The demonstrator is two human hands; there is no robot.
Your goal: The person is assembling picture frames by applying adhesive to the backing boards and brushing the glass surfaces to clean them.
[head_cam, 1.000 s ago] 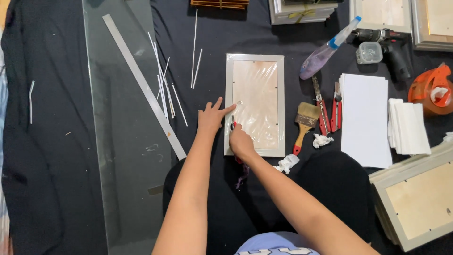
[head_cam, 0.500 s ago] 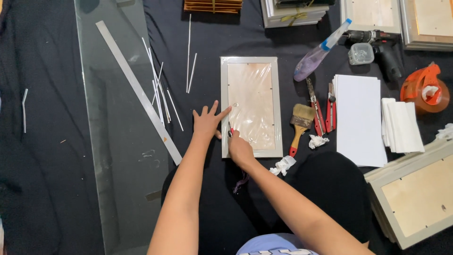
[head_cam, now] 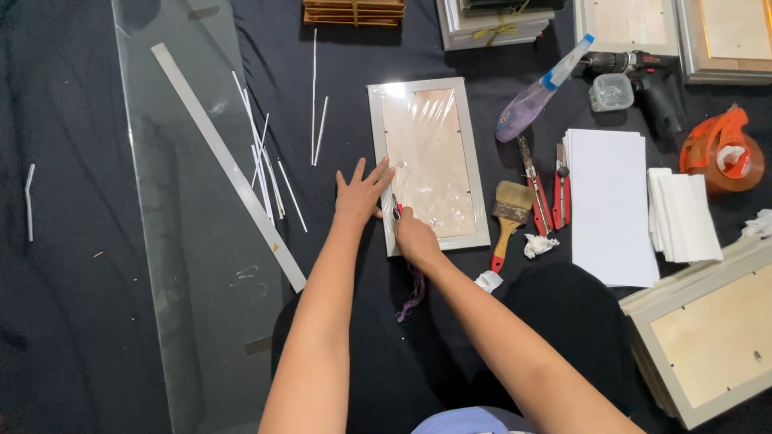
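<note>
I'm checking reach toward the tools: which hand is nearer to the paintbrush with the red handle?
Right. The right hand rests on the picture frame's lower left edge, left of the paintbrush. The left hand lies farther left, at the frame's outer edge.

Around one plastic-wrapped picture frame (head_cam: 429, 165): one glass sheet (head_cam: 185, 241) and one metal ruler (head_cam: 225, 161) to its left, one spray bottle (head_cam: 535, 100), one paintbrush (head_cam: 508, 213), one cordless drill (head_cam: 643, 76), one orange tape dispenser (head_cam: 716, 153), two white paper stacks (head_cam: 611, 205) to its right.

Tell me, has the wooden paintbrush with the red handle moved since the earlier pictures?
No. The paintbrush lies as before, right of the white rectangular picture frame, near its closer corner; only the camera shifted.
</note>
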